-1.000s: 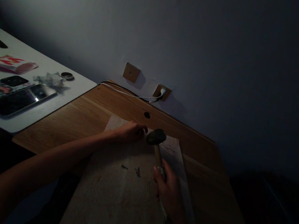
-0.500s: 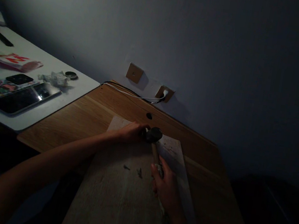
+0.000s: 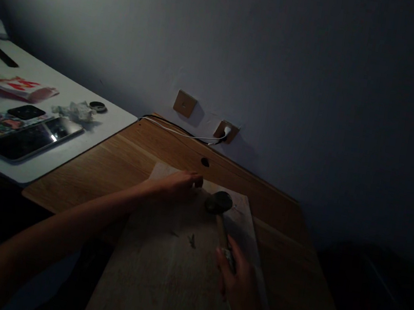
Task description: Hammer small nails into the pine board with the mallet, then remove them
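My right hand is closed around the wooden handle of a hammer. Its dark, round-faced head hangs over the upper right part of a pale wooden board. Near the board's far edge, my left hand has its fingers curled together; anything between them is too dark to make out. Small nails or screws lie on the board between my arms. A few more small pieces are by the hammer head, partly hidden.
The board lies on a brown wooden table against the wall. A plug sits in a wall socket, with cables along the table's back edge. On the white table to the left are a phone, crumpled paper and a red-and-white packet.
The hammer and my right hand have moved down and right, drawing the head away from my left hand. My left hand stays almost in place.
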`<state>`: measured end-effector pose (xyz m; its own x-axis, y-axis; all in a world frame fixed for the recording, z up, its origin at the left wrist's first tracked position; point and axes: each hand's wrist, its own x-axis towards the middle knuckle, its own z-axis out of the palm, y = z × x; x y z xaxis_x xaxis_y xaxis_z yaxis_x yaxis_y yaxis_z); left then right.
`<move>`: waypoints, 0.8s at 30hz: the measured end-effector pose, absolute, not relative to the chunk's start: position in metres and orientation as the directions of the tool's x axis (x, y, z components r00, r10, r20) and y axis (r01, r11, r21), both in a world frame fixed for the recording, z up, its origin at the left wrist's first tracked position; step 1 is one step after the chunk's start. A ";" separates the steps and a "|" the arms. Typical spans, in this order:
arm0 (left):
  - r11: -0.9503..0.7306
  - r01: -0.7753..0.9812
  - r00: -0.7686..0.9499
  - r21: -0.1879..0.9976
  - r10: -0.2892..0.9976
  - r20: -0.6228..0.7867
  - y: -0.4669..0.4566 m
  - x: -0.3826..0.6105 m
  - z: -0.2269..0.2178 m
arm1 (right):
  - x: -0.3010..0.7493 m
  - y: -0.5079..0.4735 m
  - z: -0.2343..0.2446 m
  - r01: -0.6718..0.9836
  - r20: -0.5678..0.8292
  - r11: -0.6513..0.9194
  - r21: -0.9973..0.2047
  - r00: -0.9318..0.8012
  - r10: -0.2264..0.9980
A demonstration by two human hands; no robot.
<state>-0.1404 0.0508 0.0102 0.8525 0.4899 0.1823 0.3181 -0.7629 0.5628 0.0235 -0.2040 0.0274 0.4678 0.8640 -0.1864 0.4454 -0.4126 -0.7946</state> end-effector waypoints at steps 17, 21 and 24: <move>-0.837 0.162 0.986 0.523 0.161 -0.049 0.005 -0.185 0.042 | 0.035 -0.236 0.003 0.326 -0.283 -0.508 -0.797 0.542 0.791; -0.815 0.256 0.937 0.520 0.341 0.074 0.033 -0.175 0.043 | 0.034 -0.236 0.005 0.326 -0.279 -0.506 -0.799 0.544 0.791; -0.830 0.289 0.913 0.477 0.389 0.126 0.053 -0.165 0.035 | 0.033 -0.236 0.007 0.342 -0.284 -0.510 -0.789 0.533 0.797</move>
